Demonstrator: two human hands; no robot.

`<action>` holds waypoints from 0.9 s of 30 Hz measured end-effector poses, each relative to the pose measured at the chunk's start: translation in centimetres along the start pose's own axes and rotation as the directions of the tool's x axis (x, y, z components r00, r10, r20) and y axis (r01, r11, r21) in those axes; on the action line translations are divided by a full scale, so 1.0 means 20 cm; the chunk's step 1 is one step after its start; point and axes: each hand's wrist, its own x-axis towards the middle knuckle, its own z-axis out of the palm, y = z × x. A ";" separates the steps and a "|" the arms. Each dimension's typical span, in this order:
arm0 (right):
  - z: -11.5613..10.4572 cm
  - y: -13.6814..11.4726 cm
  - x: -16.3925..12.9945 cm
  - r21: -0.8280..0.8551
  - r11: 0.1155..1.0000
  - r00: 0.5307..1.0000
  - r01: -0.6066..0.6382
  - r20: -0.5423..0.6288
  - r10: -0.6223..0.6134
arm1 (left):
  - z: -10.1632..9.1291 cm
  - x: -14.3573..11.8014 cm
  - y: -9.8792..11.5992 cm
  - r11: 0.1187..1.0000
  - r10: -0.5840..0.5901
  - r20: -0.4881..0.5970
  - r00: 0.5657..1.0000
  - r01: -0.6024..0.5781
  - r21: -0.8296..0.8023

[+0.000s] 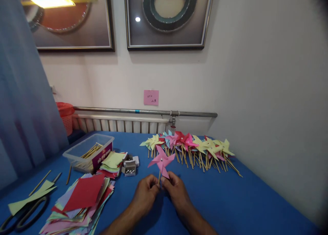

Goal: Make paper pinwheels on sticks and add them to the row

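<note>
A pink paper pinwheel [162, 160] on a thin wooden stick stands upright over the middle of the table. My left hand [146, 193] is closed, its thumb and forefinger pinching the stick just below the blades. Close beside it, my right hand [176, 192] is also closed, with thumb and finger at the lower blade's tip. A shiny pin head shows at the pinwheel's centre. Beyond my hands lies a row of finished-looking pinwheels [183, 141] in yellow, red, pink and blue, their sticks pointing toward me.
Left of my hands are a stack of coloured paper squares [84, 194], a smaller paper pile [112, 160], an open box of metal pins [130, 169] and a clear plastic tub [70, 152] with sticks. Scissors [33, 211] lie under paper scraps at far left. A pipe [123, 110] runs along the wall.
</note>
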 end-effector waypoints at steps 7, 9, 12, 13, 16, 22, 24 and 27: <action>-0.05 -0.02 0.03 0.086 0.996 0.995 -0.018 -0.092 0.026 | -0.01 0.02 -0.04 1.000 0.012 -0.010 1.000 -0.012 0.010; -0.05 -0.02 0.03 0.094 0.995 0.996 -0.022 -0.089 0.031 | 0.00 0.02 -0.04 1.000 0.012 -0.006 1.000 -0.012 0.008; -0.04 -0.02 0.03 0.076 0.997 0.998 -0.017 -0.059 0.021 | 0.00 0.01 -0.03 1.000 0.005 0.011 1.000 -0.005 -0.003; -0.03 -0.02 0.02 0.064 0.998 0.999 -0.013 -0.048 0.016 | 0.00 0.01 -0.02 1.000 0.003 0.016 1.000 -0.002 -0.009; -0.02 0.00 0.02 0.048 0.999 0.999 -0.019 -0.028 0.021 | 0.01 0.01 -0.01 1.000 -0.005 0.018 1.000 0.006 -0.023; -0.11 -0.01 0.08 0.130 0.992 0.968 -0.001 -0.249 0.034 | 0.00 0.02 -0.04 1.000 -0.011 0.007 1.000 0.011 0.007; -0.14 -0.02 0.10 0.172 0.984 0.955 0.036 -0.298 0.017 | 0.01 0.02 -0.04 1.000 -0.004 0.032 0.999 0.003 0.031; -0.18 -0.04 0.11 0.212 0.975 0.952 0.066 -0.307 0.002 | 0.01 0.02 -0.05 0.998 -0.012 0.071 0.997 0.008 0.055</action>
